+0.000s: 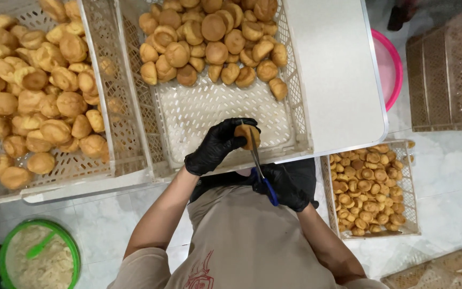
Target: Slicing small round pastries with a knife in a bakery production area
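White table [338, 69] bearing plastic crates [295, 107] of puffs, above pale marble floor [445, 192].

Two gloved hands [217, 145], one pair of scissors [260, 168], one held puff [248, 135], perhaps five crates [300, 107] of puffs, one pink basin [394, 67], and one green tub [6, 251].
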